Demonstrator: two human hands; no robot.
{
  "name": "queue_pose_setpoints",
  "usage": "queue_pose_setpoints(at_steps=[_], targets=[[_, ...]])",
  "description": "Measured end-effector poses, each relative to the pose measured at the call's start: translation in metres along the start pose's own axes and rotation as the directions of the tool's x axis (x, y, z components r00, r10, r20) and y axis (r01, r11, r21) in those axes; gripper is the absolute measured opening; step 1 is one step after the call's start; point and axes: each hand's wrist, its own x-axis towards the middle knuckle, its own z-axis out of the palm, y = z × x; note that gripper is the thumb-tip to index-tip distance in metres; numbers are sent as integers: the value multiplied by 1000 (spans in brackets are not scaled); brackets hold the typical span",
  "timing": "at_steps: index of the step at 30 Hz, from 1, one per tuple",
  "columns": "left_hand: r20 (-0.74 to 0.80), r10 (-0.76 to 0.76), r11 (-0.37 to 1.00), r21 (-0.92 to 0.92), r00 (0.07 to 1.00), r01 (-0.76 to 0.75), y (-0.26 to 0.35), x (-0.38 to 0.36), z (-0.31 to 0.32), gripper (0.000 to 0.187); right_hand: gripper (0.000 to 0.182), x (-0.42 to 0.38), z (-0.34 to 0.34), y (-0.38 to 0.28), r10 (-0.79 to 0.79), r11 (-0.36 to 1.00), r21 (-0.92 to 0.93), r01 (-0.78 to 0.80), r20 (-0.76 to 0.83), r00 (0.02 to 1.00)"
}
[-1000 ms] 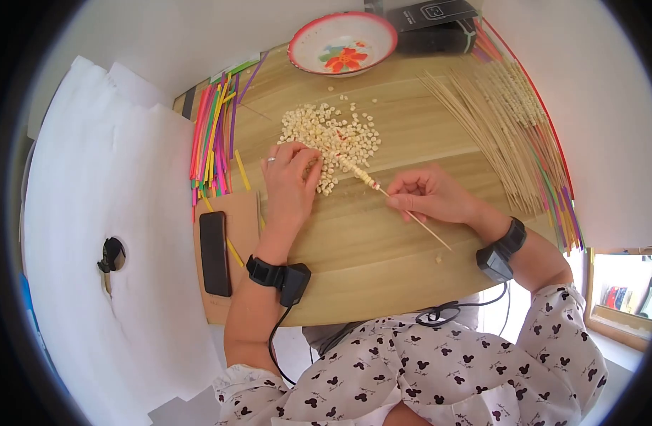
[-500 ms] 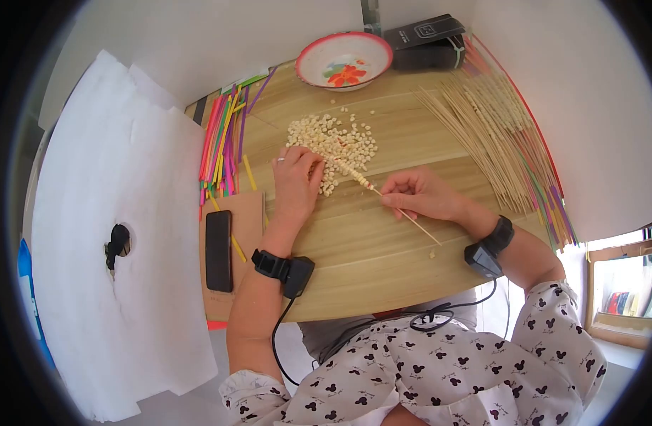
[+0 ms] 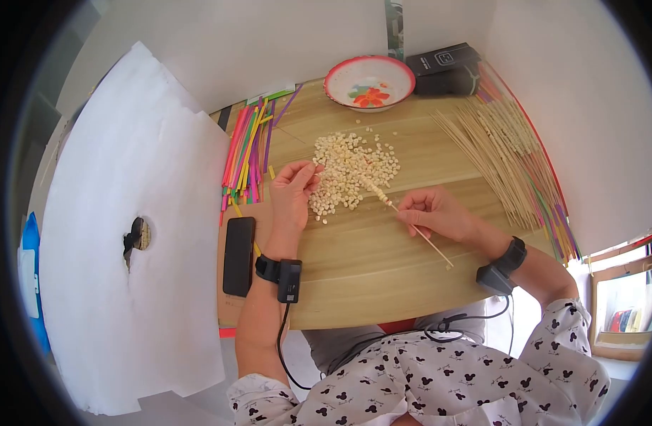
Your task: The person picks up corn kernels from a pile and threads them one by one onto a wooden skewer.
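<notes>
My right hand (image 3: 437, 214) pinches a thin wooden skewer (image 3: 431, 243) below a row of pale pieces (image 3: 377, 190) threaded along its upper part. That upper end reaches over a loose pile of small cream-coloured, kernel-like pieces (image 3: 348, 157) on the table. At the pile's left edge is my left hand (image 3: 292, 193), apart from the skewer. Its thumb and forefinger are pressed together; whatever may be between them is too small to make out.
An enamel bowl (image 3: 338, 96) with a red rim stands at the back beside a black box (image 3: 446, 67). Coloured strips (image 3: 249, 153) lie left, near a phone (image 3: 238, 255). Many bare and filled skewers (image 3: 500, 156) lie right. A white board (image 3: 138, 312) stands at the left.
My left hand has drawn back left from the skewer's upper end to the pile's edge, its fingers turned into a pinch. My right hand keeps its hold. The whole view has shifted slightly.
</notes>
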Motion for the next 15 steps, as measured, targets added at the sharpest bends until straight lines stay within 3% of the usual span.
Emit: queue_pose_setpoints(at_steps=[5,15], targets=[[27,-112,970,-213,993,115,1,2,-5,11,13,5,9,6,-16,998,59,16,3,1000],[57,-161,919,-355,985,171,-4,6,-15,13,11,6,9,15,-11,1000,7,10,100,995]])
